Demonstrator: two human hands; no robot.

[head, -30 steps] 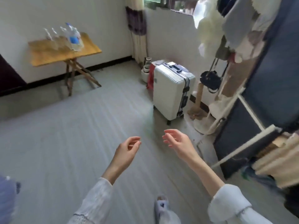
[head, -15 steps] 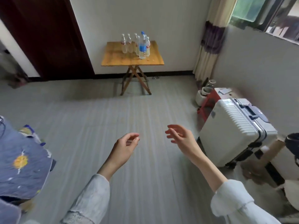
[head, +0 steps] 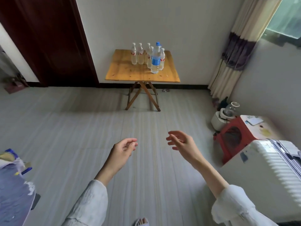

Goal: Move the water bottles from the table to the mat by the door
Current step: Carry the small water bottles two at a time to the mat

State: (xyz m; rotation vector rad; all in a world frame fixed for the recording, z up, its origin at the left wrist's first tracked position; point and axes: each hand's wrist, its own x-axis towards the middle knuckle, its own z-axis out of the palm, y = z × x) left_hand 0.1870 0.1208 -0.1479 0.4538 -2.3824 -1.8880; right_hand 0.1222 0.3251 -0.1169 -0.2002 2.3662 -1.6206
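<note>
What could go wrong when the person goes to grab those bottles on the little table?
The water bottles stand bunched together, so reaching for one could knock its neighbours over. The tall blue-label bottle sits in front and would probably tip first. The folding table rests on thin crossed legs, so a bump might shake it. Both the left hand and right hand are empty; grabbing several at once could mean dropping some.

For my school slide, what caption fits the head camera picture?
Empty hands face water bottles on a wooden table.
</note>
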